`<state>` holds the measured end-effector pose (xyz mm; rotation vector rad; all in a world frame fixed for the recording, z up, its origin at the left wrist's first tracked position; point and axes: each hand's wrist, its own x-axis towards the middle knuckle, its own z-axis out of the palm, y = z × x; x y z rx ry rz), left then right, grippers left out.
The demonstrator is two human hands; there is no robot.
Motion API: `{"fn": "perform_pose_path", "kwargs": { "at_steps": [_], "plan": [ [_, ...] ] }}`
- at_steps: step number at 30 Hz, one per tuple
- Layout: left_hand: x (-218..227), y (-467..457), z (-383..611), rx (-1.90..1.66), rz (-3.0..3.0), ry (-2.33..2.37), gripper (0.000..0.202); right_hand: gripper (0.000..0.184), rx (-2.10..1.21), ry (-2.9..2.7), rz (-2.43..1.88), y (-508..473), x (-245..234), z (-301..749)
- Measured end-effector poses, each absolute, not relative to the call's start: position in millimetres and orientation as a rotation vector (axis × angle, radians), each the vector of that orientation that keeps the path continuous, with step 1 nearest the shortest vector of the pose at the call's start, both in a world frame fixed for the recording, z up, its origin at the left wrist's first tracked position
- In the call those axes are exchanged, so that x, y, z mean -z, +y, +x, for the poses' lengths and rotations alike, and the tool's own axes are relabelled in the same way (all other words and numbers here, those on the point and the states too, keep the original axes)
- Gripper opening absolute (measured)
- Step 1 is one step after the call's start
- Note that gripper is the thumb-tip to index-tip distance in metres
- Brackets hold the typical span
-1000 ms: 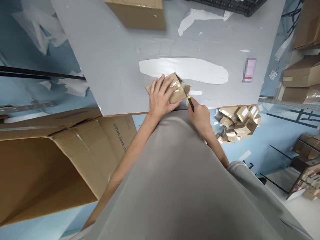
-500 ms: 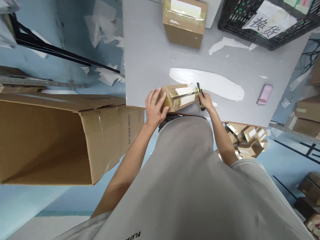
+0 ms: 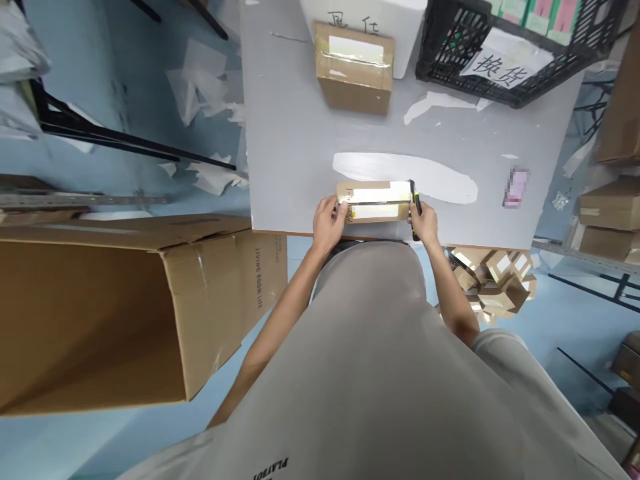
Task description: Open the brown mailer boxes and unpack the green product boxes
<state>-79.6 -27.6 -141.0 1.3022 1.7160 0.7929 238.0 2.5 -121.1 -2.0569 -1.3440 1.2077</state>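
A small taped cardboard parcel (image 3: 374, 201) with white labels lies near the front edge of the grey table (image 3: 290, 147). My left hand (image 3: 327, 223) grips its left end, fingers curled round the corner. My right hand (image 3: 425, 223) is at its right end, closed round a black and yellow utility knife (image 3: 413, 199) that stands against the parcel's side.
A second taped box (image 3: 354, 67) sits further back, with a white foam box (image 3: 370, 13) and a black crate (image 3: 500, 47) behind it. A big open carton (image 3: 125, 307) stands at my left. Several small boxes (image 3: 487, 273) lie heaped on the floor to my right; shelves hold more cartons.
The parcel has been turned to lie flat and square to the table edge. My left hand slid from its top to its left end. The knife hand came to the right end.
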Motion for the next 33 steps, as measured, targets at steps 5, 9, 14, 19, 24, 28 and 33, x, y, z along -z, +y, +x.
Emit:
{"fn": "perform_pose_path", "kwargs": {
  "at_steps": [5, 9, 14, 19, 24, 28, 33],
  "plan": [
    [151.6, -12.7, -56.9, -0.717, 1.076, 1.773, 0.058, 0.047, -1.068, -1.191, -2.244, 9.9, 149.2, 287.2],
    [140.5, -22.7, -55.0, -0.769, 0.988, 1.808, 0.041, 0.042, -0.771, -1.196, -2.586, 20.3, 174.5, 314.1],
    [128.6, -35.8, -48.5, -0.820, 0.900, 1.860, 0.029, 0.060, -0.750, -1.326, -2.532, 22.5, 188.6, 318.9],
    [126.4, -46.5, -43.5, -0.836, 0.852, 1.916, 0.020, 0.053, -1.020, -1.385, -2.023, 23.5, 170.4, 302.4],
    [135.5, -57.2, -46.1, -0.771, 0.849, 1.924, 0.013, 0.064, -1.038, -1.875, -1.730, 38.2, 134.1, 283.9],
    [150.6, -65.7, -48.5, -0.725, 0.927, 1.895, 0.043, 0.045, -0.945, -2.069, -1.630, 64.6, 119.5, 277.9],
    [167.9, -68.9, -43.8, -0.722, 1.088, 1.857, 0.056, 0.060, -0.943, -1.989, -1.611, 99.8, 128.9, 260.0]
  ]
}}
